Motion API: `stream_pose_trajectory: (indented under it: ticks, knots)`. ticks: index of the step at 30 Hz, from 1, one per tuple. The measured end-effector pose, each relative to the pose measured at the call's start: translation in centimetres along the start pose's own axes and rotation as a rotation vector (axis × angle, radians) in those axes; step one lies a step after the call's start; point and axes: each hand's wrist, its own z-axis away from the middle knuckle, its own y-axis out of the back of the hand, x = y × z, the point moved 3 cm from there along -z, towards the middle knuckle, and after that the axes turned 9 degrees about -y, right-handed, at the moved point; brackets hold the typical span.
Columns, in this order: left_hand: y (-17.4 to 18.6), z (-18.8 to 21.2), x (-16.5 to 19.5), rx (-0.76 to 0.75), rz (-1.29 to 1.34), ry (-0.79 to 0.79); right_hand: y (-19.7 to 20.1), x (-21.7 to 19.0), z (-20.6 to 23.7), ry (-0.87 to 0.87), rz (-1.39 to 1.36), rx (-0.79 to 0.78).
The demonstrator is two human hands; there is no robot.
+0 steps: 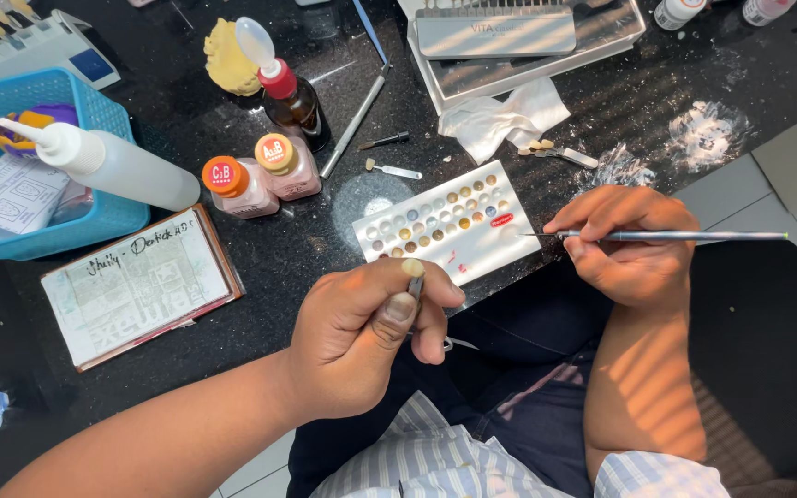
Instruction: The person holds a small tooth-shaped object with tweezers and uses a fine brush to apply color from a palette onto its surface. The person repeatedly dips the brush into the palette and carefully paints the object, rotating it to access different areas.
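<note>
Left hand (366, 337) at six o'clock pinching a metal holder topped by a small cream tooth (412, 267), right hand (629, 244) at three o'clock gripping a thin metal brush (684, 236), tip toward the white dimpled palette (449, 235), glossy black countertop (306, 249).

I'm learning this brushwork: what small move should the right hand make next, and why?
Probably bring the brush across to the tooth. The right hand holds it with its tip over the palette's right edge, apart from the tooth, which the left hand holds up on a holder.
</note>
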Motion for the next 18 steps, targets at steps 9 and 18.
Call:
stream_pose_trajectory:
  ticks: [9,18]
  knots:
    - [0.0,-0.5,0.1,-0.031,-0.049,0.08,0.1,0.5,-0.2,-0.145,0.213,-0.115]
    - [-0.5,-1.0,0.3,0.002,0.007,0.001,0.3,0.9,-0.2,-0.234,0.182,-0.139]
